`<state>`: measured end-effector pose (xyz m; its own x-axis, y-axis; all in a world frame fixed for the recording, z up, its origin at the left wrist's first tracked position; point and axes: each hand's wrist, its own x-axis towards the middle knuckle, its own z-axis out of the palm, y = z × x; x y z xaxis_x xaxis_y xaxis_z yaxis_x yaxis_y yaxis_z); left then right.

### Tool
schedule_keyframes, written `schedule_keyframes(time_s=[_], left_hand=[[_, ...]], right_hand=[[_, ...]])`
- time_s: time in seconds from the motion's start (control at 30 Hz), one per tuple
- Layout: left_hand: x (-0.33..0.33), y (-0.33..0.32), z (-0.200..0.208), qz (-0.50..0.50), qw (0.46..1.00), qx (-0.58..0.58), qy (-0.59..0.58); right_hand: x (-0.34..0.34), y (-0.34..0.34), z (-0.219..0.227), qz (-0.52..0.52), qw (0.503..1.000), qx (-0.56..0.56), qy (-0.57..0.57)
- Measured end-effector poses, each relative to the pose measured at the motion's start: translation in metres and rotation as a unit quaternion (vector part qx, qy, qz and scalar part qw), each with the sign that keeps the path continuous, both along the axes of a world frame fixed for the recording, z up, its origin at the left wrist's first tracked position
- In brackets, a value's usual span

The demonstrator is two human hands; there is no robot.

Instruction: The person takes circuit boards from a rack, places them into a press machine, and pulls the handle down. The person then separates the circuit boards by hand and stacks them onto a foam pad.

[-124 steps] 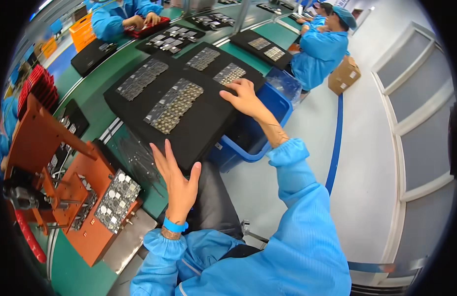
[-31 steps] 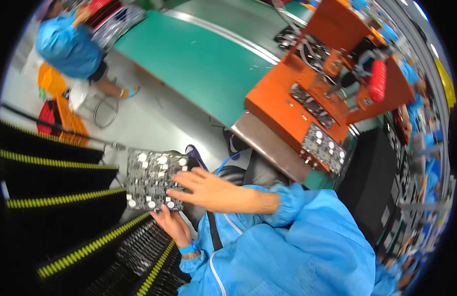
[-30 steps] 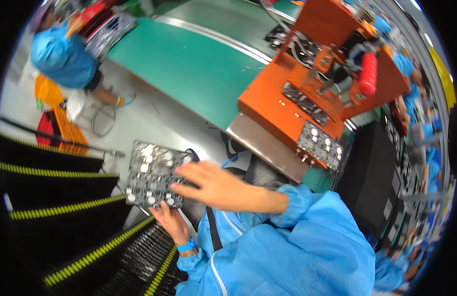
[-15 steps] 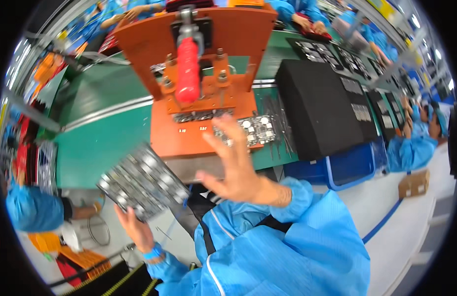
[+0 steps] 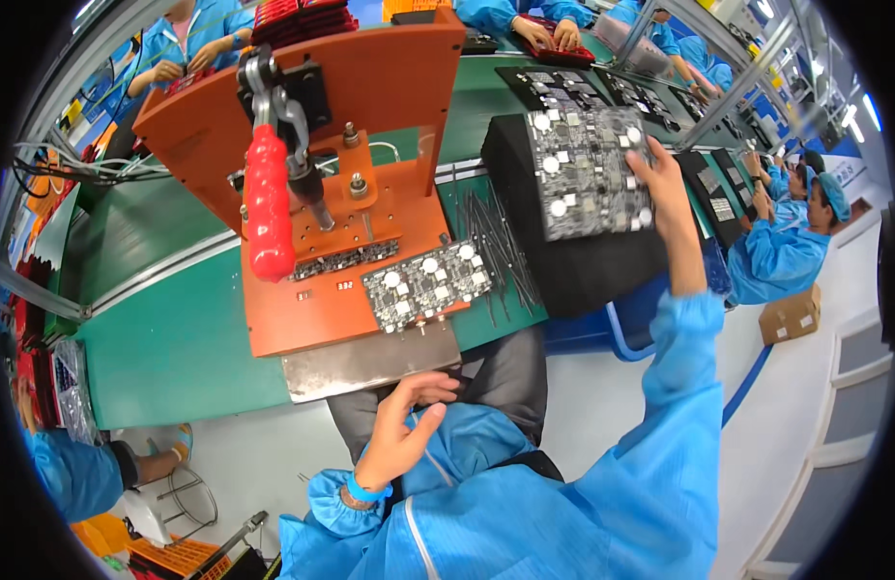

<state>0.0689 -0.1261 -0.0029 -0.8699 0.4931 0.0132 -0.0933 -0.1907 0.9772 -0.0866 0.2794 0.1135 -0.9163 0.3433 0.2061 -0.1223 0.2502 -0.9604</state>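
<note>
My right hand [image 5: 668, 193] grips the right edge of a panel of circuit boards [image 5: 588, 169], thumb on its face. The panel hangs over a black foam block [image 5: 525, 193]. With nothing in it, my left hand [image 5: 404, 435] hovers above my lap, fingers bent and thumb apart. Ahead of it stands an orange press fixture [image 5: 274, 319] with a red-handled toggle clamp [image 5: 268, 203]. A smaller strip of circuit boards [image 5: 428, 285] lies at the fixture's front right, and another board [image 5: 346, 259] sits partly hidden beneath the clamp plate.
Thin dark strips [image 5: 496, 242] lie between the fixture and the foam block. A metal plate [image 5: 370, 362] juts from the bench's front edge. Below the block is a blue bin [image 5: 583, 333]. Black trays of boards [image 5: 554, 89] line the far bench, where co-workers' hands [image 5: 554, 37] work.
The panel has passed from my left hand to my right and moved from front left to over the foam block. My emptied left hand has drawn in toward my lap.
</note>
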Motion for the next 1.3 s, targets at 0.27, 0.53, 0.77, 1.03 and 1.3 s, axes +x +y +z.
schedule_keyframes(time_s=[0.27, 0.53, 0.77, 1.03, 1.3], left_hand=[[0.020, -0.005, -0.016, 0.082, 0.996, -0.033, -0.031], [0.002, -0.020, -0.019, 0.174, 0.983, -0.019, -0.054], [0.008, -0.025, -0.022, 0.178, 0.983, 0.043, -0.018], [0.005, -0.050, -0.015, 0.222, 0.975, 0.013, 0.018], [-0.109, -0.126, -0.023, 0.382, 0.911, -0.124, 0.094]], right_hand=[[-0.005, 0.099, -0.025, 0.117, 0.969, 0.051, -0.213], [-0.004, -0.103, 0.015, -0.071, 0.703, 0.681, 0.190], [-0.032, -0.289, 0.011, 0.127, 0.510, 0.565, 0.636], [-0.102, -0.336, 0.168, 0.379, 0.896, 0.045, 0.227], [-0.050, -0.263, 0.077, 0.194, 0.917, 0.053, 0.344]])
